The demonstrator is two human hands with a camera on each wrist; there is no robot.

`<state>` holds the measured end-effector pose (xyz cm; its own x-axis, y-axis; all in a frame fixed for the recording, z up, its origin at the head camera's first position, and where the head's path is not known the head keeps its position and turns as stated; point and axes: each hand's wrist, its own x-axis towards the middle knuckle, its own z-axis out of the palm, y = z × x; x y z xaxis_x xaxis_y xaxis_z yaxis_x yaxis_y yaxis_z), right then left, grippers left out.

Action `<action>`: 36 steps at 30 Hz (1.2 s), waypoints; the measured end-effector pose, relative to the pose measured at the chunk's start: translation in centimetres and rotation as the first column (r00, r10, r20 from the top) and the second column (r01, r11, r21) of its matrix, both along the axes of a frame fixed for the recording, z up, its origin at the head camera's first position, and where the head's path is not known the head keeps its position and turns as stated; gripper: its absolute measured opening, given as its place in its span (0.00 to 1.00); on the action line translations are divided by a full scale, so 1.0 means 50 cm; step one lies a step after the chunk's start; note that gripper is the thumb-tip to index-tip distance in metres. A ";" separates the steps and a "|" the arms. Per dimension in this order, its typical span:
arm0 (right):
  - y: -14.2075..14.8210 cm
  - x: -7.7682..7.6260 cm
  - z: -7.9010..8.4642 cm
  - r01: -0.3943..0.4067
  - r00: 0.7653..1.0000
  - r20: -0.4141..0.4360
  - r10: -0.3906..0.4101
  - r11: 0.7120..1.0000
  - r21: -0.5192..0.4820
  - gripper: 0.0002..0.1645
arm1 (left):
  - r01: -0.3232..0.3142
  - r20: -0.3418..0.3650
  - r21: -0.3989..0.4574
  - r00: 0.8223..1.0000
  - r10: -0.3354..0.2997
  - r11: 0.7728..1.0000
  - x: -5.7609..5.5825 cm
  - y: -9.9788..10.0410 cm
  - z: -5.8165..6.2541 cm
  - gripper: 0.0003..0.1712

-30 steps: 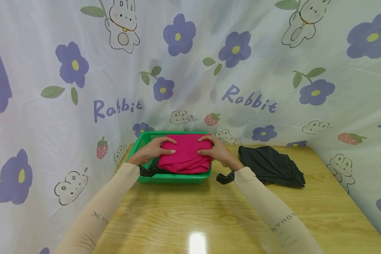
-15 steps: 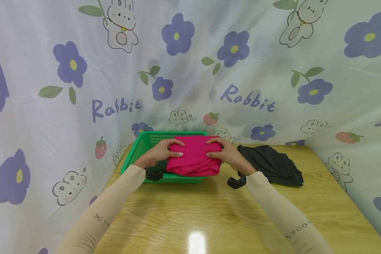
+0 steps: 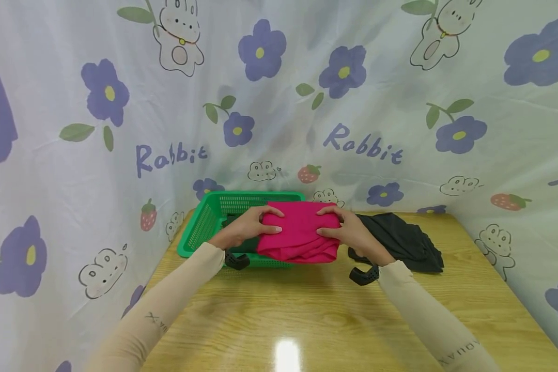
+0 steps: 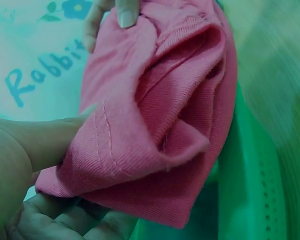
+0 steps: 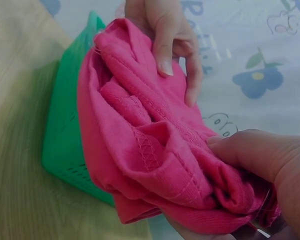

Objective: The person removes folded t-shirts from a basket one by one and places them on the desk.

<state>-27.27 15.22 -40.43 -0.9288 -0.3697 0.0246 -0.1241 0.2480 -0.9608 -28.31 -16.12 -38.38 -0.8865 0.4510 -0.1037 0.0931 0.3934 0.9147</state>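
Observation:
Both hands hold a folded pink garment [image 3: 299,232] by its two sides, over the right part of a green plastic basket [image 3: 200,222]. My left hand [image 3: 251,226] grips the left end; in the left wrist view its thumb lies on top and the other fingers curl underneath the pink garment [image 4: 125,140]. On the opposite end, my right hand [image 3: 353,232] pinches the cloth the same way, thumb above, as the right wrist view of the pink garment [image 5: 150,145] shows. Stitched hems and loose inner folds show at both ends. Dark cloth [image 3: 232,219] lies inside the basket.
A dark, loosely folded garment [image 3: 404,243] lies on the wooden table [image 3: 242,320] to the right, partly behind the right hand. A printed curtain [image 3: 279,93] stands directly behind the basket and along the left side.
Both hands have carried the pink garment to the right and slightly toward me, from over the basket's middle to past its right edge. More of the basket's inside shows now.

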 end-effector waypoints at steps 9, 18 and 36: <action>0.042 0.024 -0.001 0.014 0.999 0.036 -0.014 1.000 -0.007 0.31 | 0.032 0.026 0.035 0.999 -0.033 0.999 0.009 0.040 -0.009 0.23; 0.098 0.047 -0.020 0.043 0.998 0.051 -0.043 0.999 0.011 0.33 | 0.080 0.034 0.052 0.996 -0.081 0.995 0.029 0.086 -0.016 0.25; 0.193 0.102 -0.049 0.059 0.994 0.092 -0.060 0.998 0.006 0.35 | 0.145 -0.031 -0.010 0.989 -0.146 0.989 0.064 0.176 -0.050 0.23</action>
